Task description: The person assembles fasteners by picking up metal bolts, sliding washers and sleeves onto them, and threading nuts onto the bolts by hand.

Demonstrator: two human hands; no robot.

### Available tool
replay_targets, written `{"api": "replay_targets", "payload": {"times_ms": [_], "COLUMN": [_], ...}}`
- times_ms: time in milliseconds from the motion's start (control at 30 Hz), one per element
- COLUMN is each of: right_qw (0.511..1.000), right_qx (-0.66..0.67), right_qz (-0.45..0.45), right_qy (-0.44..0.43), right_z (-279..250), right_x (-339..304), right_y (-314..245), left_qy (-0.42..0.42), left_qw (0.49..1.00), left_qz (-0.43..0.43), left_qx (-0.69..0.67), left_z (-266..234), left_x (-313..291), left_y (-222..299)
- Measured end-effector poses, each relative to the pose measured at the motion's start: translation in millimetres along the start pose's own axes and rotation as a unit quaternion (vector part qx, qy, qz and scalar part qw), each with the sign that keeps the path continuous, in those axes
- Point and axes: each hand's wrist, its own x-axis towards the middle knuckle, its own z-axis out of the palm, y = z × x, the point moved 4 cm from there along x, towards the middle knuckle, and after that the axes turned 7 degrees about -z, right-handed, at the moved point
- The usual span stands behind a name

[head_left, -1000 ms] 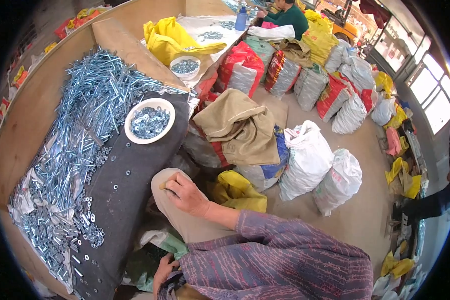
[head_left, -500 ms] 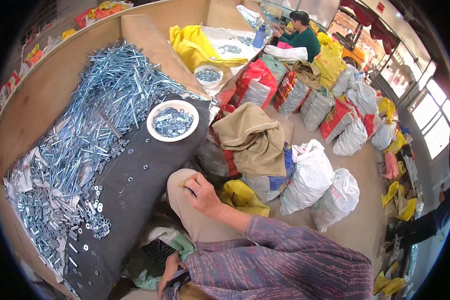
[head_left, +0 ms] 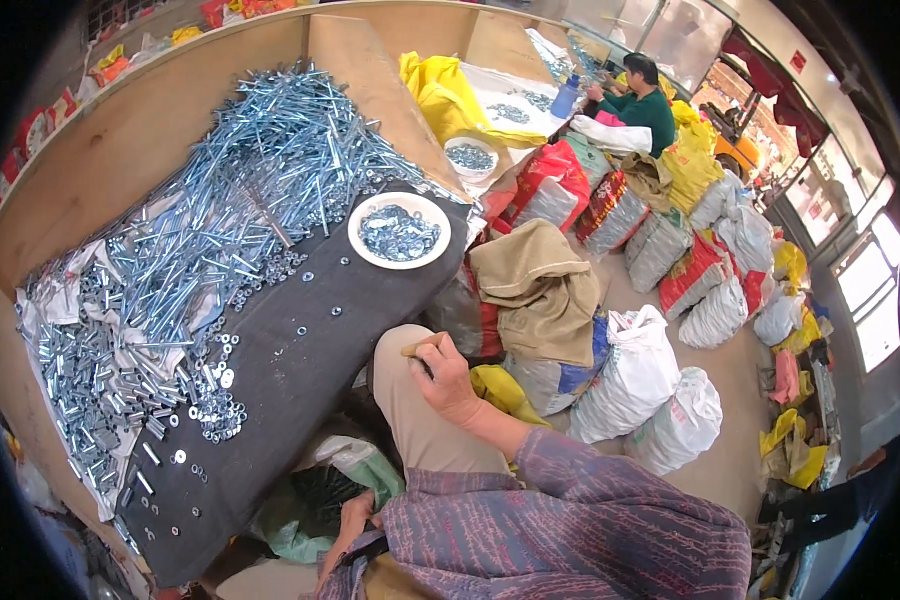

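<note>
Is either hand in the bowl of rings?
No, the right hand is at the knee and the left hand is by the green sack.

The view swung left, showing more green bag (head_left: 378,474).

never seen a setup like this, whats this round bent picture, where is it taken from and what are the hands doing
There is no machine here, only a person's two bare hands. The view comes from a fisheye camera, the left of a pair worn on the head and looking down, so straight edges bend. On the wooden-walled bench lie long metal rods, short metal tubes and loose washers. A white bowl holds more washers. The right hand is at the knee; a small tan piece shows at its fingertips, held or worn, I can't tell. The left hand is at a green-and-white bag; its grip is unclear.
</note>
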Motion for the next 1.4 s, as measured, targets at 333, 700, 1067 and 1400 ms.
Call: {"api": "replay_targets", "payload": {"times_ms": [333, 700, 1067, 1400], "right_qw": [0.998, 0.998, 0.996, 0.95], "right_qx": [-0.067, -0.044, -0.012, 0.119], "right_qz": [-0.02, -0.01, -0.016, -0.219], "right_qy": [-0.008, -0.034, -0.084, -0.186], "right_z": [-1.7, -0.7, 14.2, 139.5], "right_x": [-1.8, -7.3, 0.1, 134.5], "right_y": [6.5, -4.4, -8.6, -129.5], "left_qy": [0.075, 0.415, 0.608, 0.592], "left_qw": [0.997, 0.909, 0.782, 0.793], "left_qz": [-0.011, 0.043, 0.005, -0.039], "left_qx": [-0.033, 0.015, 0.136, 0.139], "left_z": [-37.7, -167.5, -257.0, -250.8], "left_x": [-13.1, -100.0, -85.0, -80.8], "left_y": [35.1, 104.8, 25.8, 27.0]}}
